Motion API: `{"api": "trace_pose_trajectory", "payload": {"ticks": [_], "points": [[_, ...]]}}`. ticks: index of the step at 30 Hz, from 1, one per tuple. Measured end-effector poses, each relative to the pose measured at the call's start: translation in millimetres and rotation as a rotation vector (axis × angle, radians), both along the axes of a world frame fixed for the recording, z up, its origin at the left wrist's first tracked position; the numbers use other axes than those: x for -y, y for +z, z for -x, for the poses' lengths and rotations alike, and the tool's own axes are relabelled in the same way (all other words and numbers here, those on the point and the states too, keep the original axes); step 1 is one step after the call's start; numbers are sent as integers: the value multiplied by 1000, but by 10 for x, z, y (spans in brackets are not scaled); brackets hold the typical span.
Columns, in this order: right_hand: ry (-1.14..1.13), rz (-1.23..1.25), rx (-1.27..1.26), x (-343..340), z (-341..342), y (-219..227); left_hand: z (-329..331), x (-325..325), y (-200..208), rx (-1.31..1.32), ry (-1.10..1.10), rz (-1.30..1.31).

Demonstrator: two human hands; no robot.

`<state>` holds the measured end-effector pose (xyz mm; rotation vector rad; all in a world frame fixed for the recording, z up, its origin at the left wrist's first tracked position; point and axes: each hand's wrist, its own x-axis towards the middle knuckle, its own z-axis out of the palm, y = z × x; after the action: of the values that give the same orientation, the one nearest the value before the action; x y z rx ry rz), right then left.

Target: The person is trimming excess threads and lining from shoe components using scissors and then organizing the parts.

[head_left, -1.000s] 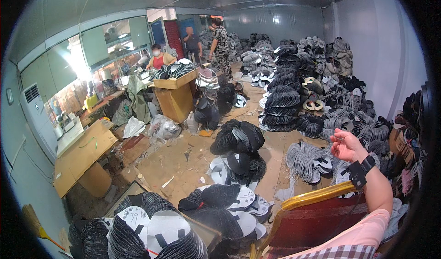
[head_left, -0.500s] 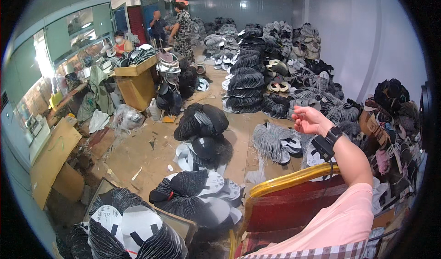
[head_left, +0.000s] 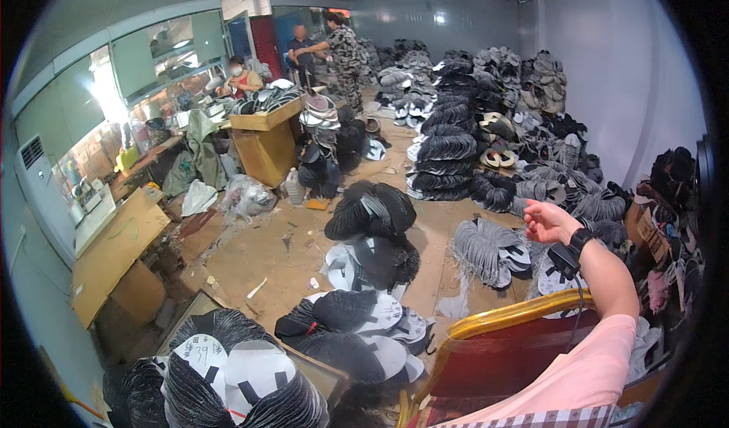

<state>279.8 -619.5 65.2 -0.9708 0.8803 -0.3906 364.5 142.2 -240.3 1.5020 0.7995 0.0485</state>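
Note:
My right hand (head_left: 550,223) is raised in the air on the right, its fingers loosely bent and a little apart, with nothing in them. A dark band and a small black device (head_left: 563,261) sit on its wrist. The hand appears nearest to a bundle of grey knitted shoe uppers (head_left: 486,247) on the floor. Below my forearm stands a chair (head_left: 501,360) with a gold frame and red back. At the lower left lies a large bundle of black-and-white speckled uppers (head_left: 292,405) with white pieces on top. My left hand is out of the picture.
Dark bundles (head_left: 370,209) lie on the brown floor (head_left: 250,253) ahead. Tall stacks of uppers (head_left: 448,151) line the right side. A tilted board (head_left: 121,253) stands at left, near a wooden box stand (head_left: 266,155). Several people (head_left: 343,56) are at the far left.
The view has swung left and up, so the room sits farther right and lower. My right hand stays raised with fingers loosely bent. A distant person in camouflage now stretches an arm out.

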Motion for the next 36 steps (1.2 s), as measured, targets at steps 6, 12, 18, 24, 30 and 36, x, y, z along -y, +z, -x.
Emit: {"api": "trace_pose_trajectory", "payload": {"ticks": [6, 12, 18, 24, 30, 36], "points": [[32, -3, -41, -9, -191, 41, 98, -133, 22, 14, -63, -100], [14, 39, -67, -61, -215, 56, 55, 49, 182, -70, 100, -88], [33, -2, -73, -9, -179, -6, 79, 90, 294, -26, 1, -125], [49, 28, -91, -62, -204, -29, 132, 244, 630, -83, -32, -206], [72, 34, -100, -137, -261, 10, 100, 120, 360, -84, -4, -92], [85, 29, -104, -121, -265, 27, 74, 120, 295, -16, 24, -48]]}}
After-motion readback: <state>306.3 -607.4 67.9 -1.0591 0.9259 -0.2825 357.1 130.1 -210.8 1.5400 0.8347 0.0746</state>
